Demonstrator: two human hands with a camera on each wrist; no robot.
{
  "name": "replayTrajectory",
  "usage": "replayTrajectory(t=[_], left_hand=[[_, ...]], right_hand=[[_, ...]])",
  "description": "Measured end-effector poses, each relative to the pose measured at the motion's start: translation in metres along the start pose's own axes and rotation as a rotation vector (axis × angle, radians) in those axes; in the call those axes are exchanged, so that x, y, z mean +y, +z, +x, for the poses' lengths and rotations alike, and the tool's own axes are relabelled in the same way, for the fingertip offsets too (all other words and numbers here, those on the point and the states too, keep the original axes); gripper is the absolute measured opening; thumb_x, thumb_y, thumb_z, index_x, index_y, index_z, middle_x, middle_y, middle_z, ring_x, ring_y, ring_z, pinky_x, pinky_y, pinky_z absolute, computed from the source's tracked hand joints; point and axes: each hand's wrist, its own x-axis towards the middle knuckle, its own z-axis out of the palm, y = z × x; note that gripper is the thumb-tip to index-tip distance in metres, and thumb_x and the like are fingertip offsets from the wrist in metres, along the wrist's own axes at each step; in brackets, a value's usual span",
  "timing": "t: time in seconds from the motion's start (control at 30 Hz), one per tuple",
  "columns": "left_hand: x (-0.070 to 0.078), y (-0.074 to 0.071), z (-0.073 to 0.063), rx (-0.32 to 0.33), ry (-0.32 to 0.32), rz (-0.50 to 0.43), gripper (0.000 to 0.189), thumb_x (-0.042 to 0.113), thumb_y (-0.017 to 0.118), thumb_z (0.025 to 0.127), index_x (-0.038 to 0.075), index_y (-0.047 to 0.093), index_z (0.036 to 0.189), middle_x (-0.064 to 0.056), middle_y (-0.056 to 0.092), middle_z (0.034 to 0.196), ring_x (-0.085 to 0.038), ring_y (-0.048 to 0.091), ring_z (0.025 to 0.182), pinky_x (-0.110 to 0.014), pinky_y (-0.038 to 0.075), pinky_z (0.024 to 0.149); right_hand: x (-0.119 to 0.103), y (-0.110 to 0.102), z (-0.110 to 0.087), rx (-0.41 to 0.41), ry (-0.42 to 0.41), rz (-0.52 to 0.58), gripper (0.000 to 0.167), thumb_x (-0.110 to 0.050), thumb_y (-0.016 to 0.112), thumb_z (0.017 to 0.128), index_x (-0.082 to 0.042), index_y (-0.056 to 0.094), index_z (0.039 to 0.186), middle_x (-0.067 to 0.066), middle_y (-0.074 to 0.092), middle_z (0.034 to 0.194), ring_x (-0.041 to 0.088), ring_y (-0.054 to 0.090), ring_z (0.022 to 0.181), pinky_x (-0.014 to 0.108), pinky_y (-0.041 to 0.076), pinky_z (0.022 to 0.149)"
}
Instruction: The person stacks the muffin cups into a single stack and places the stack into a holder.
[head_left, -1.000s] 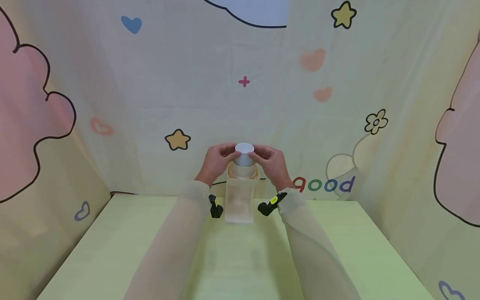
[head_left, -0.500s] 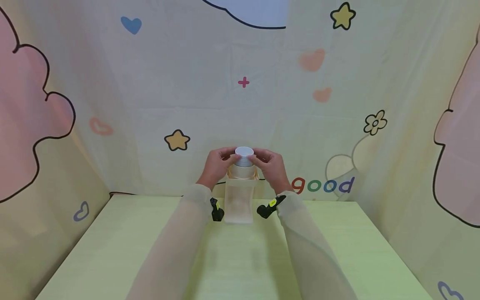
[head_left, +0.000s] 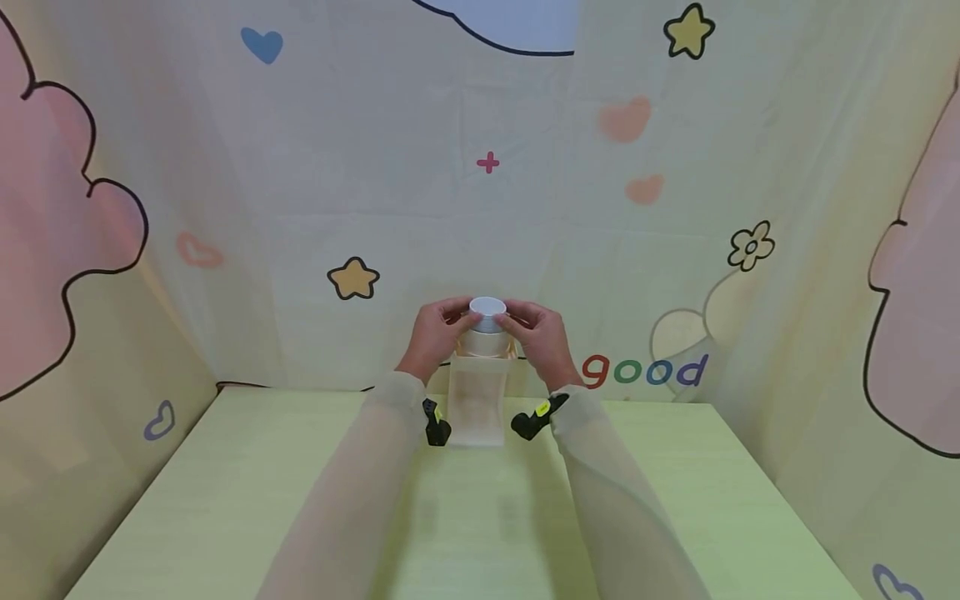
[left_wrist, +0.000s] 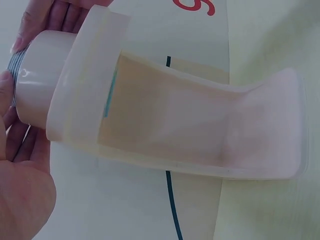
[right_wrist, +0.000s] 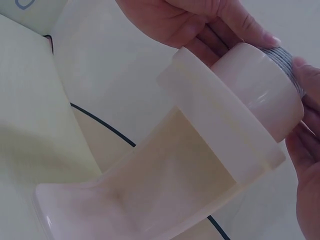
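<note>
A pale stand (head_left: 477, 404) with an open front and a flat foot stands upright on the table. Out of its collar rises a round cream tube (head_left: 486, 344). At the tube's mouth sits a short white round stack (head_left: 487, 310), whose grey edge shows close-set ridges in the left wrist view (left_wrist: 16, 67). My left hand (head_left: 437, 337) pinches the stack from the left, thumb in front and fingers behind. From the right my right hand (head_left: 542, 335) pinches it the same way. Inside the stand, the left wrist view shows a thin teal strip (left_wrist: 111, 92).
The light green table (head_left: 465, 517) runs from the forearms back to a printed cloth backdrop (head_left: 420, 167). The stand is close to that backdrop. Black wrist cameras (head_left: 437, 422) hang under both cuffs, beside the stand.
Both hands have come down a little with the white stack, and less of it shows above the cream tube. The stand has stayed in place.
</note>
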Motion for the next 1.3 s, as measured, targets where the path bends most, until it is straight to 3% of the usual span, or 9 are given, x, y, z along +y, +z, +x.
replayTrajectory(t=[0.23,0.57,1.03,1.3], left_hand=[[-0.0013,0.0036,-0.0023,0.024,0.019,-0.029,0.040,0.021,0.072,0.097,0.008,0.067,0.134,-0.011,0.067,0.134,-0.027,0.062,0.126,-0.041,0.053,0.111],[0.0000,0.0053,0.0001,0.017,-0.006,0.019,0.041,0.018,0.075,0.095,0.006,0.067,0.134,-0.012,0.064,0.138,-0.029,0.059,0.131,-0.041,0.051,0.113],[0.0009,0.0085,0.0003,0.017,-0.017,0.043,0.043,0.018,0.076,0.094,0.005,0.066,0.135,-0.013,0.064,0.140,-0.030,0.058,0.135,-0.041,0.049,0.114],[0.0018,0.0033,-0.0041,-0.007,0.030,0.065,0.049,0.020,0.073,0.097,0.003,0.061,0.140,-0.013,0.061,0.145,-0.030,0.054,0.139,-0.040,0.046,0.117]], right_hand=[[0.0028,-0.0008,0.0006,0.002,-0.001,0.001,0.038,-0.025,0.077,0.094,-0.006,0.071,0.126,0.013,0.069,0.133,0.027,0.065,0.127,0.040,0.054,0.107],[0.0060,-0.0032,-0.0003,-0.001,0.037,0.032,0.038,-0.024,0.078,0.093,-0.004,0.071,0.125,0.015,0.068,0.133,0.028,0.065,0.127,0.036,0.055,0.106],[0.0076,-0.0062,-0.0008,-0.004,0.065,0.017,0.042,-0.028,0.080,0.091,-0.003,0.071,0.125,0.015,0.066,0.135,0.030,0.064,0.129,0.044,0.053,0.108],[0.0050,-0.0050,-0.0044,0.006,0.068,-0.057,0.041,-0.034,0.074,0.096,-0.009,0.071,0.127,0.010,0.066,0.137,0.029,0.064,0.128,0.045,0.054,0.107]])
